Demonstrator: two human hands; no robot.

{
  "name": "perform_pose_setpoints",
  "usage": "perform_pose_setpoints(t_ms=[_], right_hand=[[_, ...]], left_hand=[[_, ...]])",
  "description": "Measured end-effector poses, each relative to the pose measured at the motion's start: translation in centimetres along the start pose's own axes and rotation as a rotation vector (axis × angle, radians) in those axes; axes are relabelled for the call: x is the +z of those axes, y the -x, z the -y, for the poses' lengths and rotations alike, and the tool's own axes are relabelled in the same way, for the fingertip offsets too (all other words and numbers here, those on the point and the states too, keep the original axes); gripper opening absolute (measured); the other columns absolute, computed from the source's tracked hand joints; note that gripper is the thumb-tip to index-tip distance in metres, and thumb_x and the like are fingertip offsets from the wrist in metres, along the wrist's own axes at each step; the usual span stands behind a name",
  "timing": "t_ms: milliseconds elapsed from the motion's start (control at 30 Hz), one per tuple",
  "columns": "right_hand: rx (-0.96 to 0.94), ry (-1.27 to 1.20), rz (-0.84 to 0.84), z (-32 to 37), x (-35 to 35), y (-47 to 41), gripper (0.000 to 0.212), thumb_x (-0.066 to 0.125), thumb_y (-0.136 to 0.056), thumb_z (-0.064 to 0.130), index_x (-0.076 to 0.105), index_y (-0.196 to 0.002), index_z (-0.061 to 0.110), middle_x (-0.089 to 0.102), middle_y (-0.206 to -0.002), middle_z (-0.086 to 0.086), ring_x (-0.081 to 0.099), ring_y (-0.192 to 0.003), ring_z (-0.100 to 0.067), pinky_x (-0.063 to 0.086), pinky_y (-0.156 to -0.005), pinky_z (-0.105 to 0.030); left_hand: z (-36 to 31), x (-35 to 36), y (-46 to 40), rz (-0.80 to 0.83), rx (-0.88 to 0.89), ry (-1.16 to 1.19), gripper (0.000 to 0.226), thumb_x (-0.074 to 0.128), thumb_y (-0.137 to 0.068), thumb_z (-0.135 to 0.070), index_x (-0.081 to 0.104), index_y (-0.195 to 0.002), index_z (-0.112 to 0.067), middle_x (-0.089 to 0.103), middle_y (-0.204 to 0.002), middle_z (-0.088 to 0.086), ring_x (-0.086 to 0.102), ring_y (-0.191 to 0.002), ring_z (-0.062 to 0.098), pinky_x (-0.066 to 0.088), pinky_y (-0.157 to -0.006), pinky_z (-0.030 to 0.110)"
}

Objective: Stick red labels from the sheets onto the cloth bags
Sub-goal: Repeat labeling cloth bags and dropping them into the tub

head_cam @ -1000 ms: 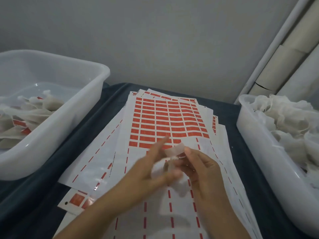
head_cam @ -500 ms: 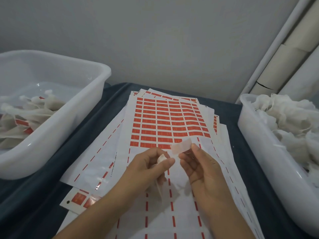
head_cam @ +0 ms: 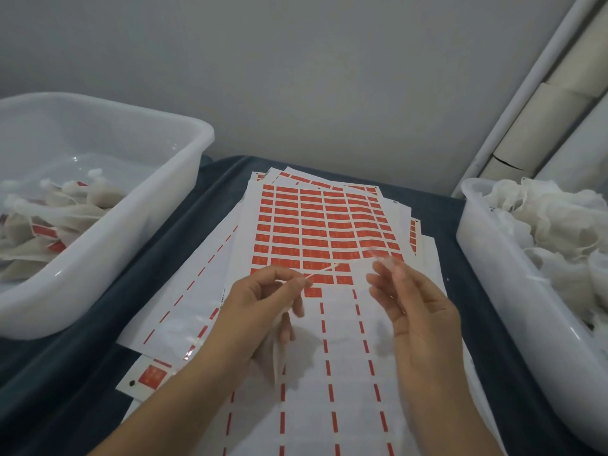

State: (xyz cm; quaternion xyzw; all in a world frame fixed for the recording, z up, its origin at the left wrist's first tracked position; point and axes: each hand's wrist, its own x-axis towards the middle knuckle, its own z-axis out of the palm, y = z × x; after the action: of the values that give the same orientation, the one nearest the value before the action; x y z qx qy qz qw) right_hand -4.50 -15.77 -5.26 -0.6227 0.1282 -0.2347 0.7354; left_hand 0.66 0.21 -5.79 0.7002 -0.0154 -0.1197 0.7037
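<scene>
A stack of label sheets (head_cam: pixel 329 373) lies on the dark cloth in front of me; the top sheet's far half holds rows of red labels (head_cam: pixel 322 225). My left hand (head_cam: pixel 260 311) holds a small white cloth bag (head_cam: pixel 276 353) that hangs below its fingers. Its thumb and forefinger pinch a red label (head_cam: pixel 324 270), seen edge-on and pointing up to the right. My right hand (head_cam: pixel 414 311) hovers just right of the label with fingers loosely spread and blurred, holding nothing that I can make out.
A white tub (head_cam: pixel 197 149) at the left holds cloth bags with red labels (head_cam: pixel 42 230) on them. A second white tub (head_cam: pixel 477 258) at the right is piled with plain cloth bags (head_cam: pixel 552 225). Cardboard tubes (head_cam: pixel 543 110) lean in the right corner, against the grey wall behind.
The label was between my right hand's fingers; now it juts from my left hand's pinch. My right hand has let go and drawn off to the right.
</scene>
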Motion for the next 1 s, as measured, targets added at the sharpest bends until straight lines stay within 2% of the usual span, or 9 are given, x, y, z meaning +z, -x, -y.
perform_pose_setpoints(t_ms=[133,233,400,467,600,733,833,933,1000], right_hand=[[-0.03,0.121,0.056,-0.2,0.4,0.2,0.024,0.06,-0.079,0.035,0.068,-0.101,0.032,0.068,-0.103,0.024,0.065,-0.096,0.001,0.049,-0.066,-0.007],[-0.016,0.188,0.061,-0.2,0.6,0.4,0.021,0.06,-0.073,0.044,0.064,-0.091,0.034,0.067,-0.091,0.032,0.064,-0.09,0.007,0.048,-0.06,-0.006],[0.043,0.255,0.162,-0.4,1.1,0.8,0.033,0.068,-0.066,0.042,0.06,-0.099,0.039,0.067,-0.085,0.031,0.06,-0.086,0.014,0.045,-0.054,-0.003],[0.083,0.238,0.199,-0.5,1.2,0.8,0.022,0.068,-0.065,0.038,0.068,-0.087,0.034,0.07,-0.082,0.025,0.062,-0.084,0.011,0.042,-0.055,0.002],[0.256,0.102,0.256,-0.8,1.1,0.7,0.02,0.069,-0.063,0.034,0.073,-0.08,0.024,0.073,-0.093,0.011,0.067,-0.091,-0.006,0.055,-0.077,-0.018],[0.426,-0.12,0.321,-0.7,1.4,1.0,0.032,0.074,-0.057,0.036,0.075,-0.088,0.028,0.071,-0.105,0.009,0.067,-0.098,-0.011,0.055,-0.085,-0.033],[0.43,-0.174,0.341,-0.8,1.7,1.2,0.029,0.071,-0.063,0.032,0.075,-0.092,0.028,0.071,-0.106,0.006,0.067,-0.1,-0.013,0.053,-0.087,-0.029],[0.37,-0.112,0.283,-0.9,1.7,1.1,0.019,0.067,-0.068,0.026,0.077,-0.085,0.027,0.073,-0.099,0.004,0.068,-0.094,-0.011,0.053,-0.08,-0.019],[0.337,-0.063,0.246,-1.0,1.6,1.1,0.017,0.067,-0.068,0.026,0.077,-0.081,0.029,0.074,-0.095,0.004,0.069,-0.092,-0.011,0.054,-0.078,-0.02]], left_hand=[[0.3,-0.1,-0.1,-0.033,0.039,-0.05,0.008,0.062,-0.082,-0.029,0.067,-0.08,-0.023,0.068,-0.066,-0.007,0.051,-0.042,0.013,0.05,-0.05,0.02],[0.6,0.0,-0.1,-0.072,0.088,-0.102,0.006,0.064,-0.082,-0.028,0.067,-0.077,-0.025,0.063,-0.058,-0.011,0.051,-0.041,0.005,0.042,-0.042,0.012],[0.8,0.4,0.1,-0.107,0.172,-0.244,0.011,0.064,-0.082,-0.032,0.063,-0.071,-0.033,0.061,-0.066,-0.029,0.055,-0.066,-0.013,0.042,-0.048,0.009],[0.8,0.5,0.0,-0.109,0.194,-0.262,0.011,0.064,-0.082,-0.032,0.062,-0.071,-0.034,0.06,-0.067,-0.033,0.055,-0.069,-0.014,0.044,-0.057,0.013],[0.9,0.4,0.0,-0.143,0.207,-0.247,0.013,0.065,-0.081,-0.032,0.062,-0.069,-0.036,0.061,-0.069,-0.031,0.059,-0.064,0.003,0.044,-0.056,0.013],[0.8,0.4,0.3,-0.105,0.259,-0.247,0.015,0.065,-0.081,-0.029,0.061,-0.07,-0.038,0.06,-0.071,-0.034,0.056,-0.075,-0.012,0.043,-0.052,0.006],[1.0,0.7,0.6,-0.044,0.307,-0.268,0.016,0.065,-0.08,-0.028,0.059,-0.071,-0.04,0.059,-0.07,-0.038,0.054,-0.078,-0.015,0.044,-0.055,0.0],[1.0,0.8,0.8,-0.016,0.337,-0.284,0.017,0.064,-0.081,-0.027,0.058,-0.071,-0.039,0.058,-0.068,-0.039,0.054,-0.077,-0.016,0.041,-0.058,-0.003],[1.1,0.8,0.8,-0.017,0.343,-0.277,0.017,0.065,-0.081,-0.026,0.059,-0.072,-0.039,0.059,-0.068,-0.037,0.054,-0.078,-0.015,0.041,-0.059,-0.003]])
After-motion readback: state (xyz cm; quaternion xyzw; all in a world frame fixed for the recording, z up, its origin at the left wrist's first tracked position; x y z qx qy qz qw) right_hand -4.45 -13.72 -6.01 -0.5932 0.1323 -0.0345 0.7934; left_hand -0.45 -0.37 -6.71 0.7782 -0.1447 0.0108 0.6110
